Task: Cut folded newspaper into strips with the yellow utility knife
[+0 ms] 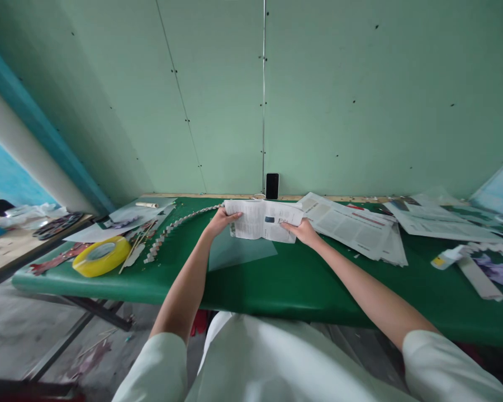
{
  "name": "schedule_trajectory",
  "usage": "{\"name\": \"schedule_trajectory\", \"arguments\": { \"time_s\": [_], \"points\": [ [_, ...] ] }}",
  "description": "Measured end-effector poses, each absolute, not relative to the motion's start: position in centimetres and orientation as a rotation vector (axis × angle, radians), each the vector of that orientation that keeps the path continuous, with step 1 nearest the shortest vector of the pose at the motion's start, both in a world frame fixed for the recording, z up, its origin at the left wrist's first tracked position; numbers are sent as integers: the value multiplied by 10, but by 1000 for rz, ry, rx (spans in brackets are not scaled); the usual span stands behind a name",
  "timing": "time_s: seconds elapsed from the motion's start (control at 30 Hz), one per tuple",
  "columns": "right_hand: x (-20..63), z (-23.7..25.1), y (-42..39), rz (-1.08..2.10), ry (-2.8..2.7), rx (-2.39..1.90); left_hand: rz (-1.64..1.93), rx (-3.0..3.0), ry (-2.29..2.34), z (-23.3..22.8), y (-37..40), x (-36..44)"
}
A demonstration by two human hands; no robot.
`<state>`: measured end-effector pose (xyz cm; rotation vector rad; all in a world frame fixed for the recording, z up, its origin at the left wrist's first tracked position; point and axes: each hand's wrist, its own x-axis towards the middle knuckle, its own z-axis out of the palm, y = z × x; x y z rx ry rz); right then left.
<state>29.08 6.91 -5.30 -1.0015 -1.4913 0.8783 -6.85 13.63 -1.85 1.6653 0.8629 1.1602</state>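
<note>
A printed sheet of newspaper, creased down its middle, is held up over the green table. My left hand grips its left edge with the thumb on the front. At the right edge, my right hand pinches the sheet in the same way; the fingers behind the paper are hidden on both sides. Below the newspaper a pale translucent sheet lies on the table. A braided paper strip curves from the left toward my left hand.
Newspapers lie to the right, near a glue bottle. On the left is a roll of yellow tape beside thin sticks. A phone leans against the green wall. The green table's front edge is close to my body.
</note>
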Motion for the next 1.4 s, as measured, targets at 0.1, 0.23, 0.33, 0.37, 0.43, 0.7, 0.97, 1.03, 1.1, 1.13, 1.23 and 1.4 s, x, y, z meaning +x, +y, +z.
{"name": "schedule_trajectory", "arguments": {
  "time_s": [0.1,0.23,0.33,0.37,0.43,0.7,0.97,1.03,1.1,1.13,1.23,1.4],
  "points": [
    [289,-53,72,896,-1420,-1002,1179,1655,845,-25,143,-71],
    [290,-48,74,908,-1380,-1005,1231,1620,800,-27,147,-69],
    [294,-45,73,928,-1414,-1009,1213,1631,802,-26,145,-68],
    [295,-43,72,929,-1425,-1005,1194,1644,812,-24,143,-68],
    [296,-40,70,909,-1424,-997,1157,1674,836,-21,140,-67],
    [288,-25,71,738,-1382,-939,1226,1697,881,-10,126,-58],
    [296,-37,88,702,-1380,-1112,1233,1712,850,-17,138,-61],
    [297,-37,89,677,-1389,-1111,1234,1718,836,-17,140,-62],
    [297,-37,89,656,-1387,-1104,1224,1723,817,-17,139,-62],
    [296,-36,89,650,-1382,-1094,1213,1731,816,-17,139,-62],
    [294,-35,85,658,-1366,-1062,1199,1759,836,-16,135,-59],
    [289,-30,74,679,-1343,-988,1215,1703,878,-15,129,-55]
  ]
}}
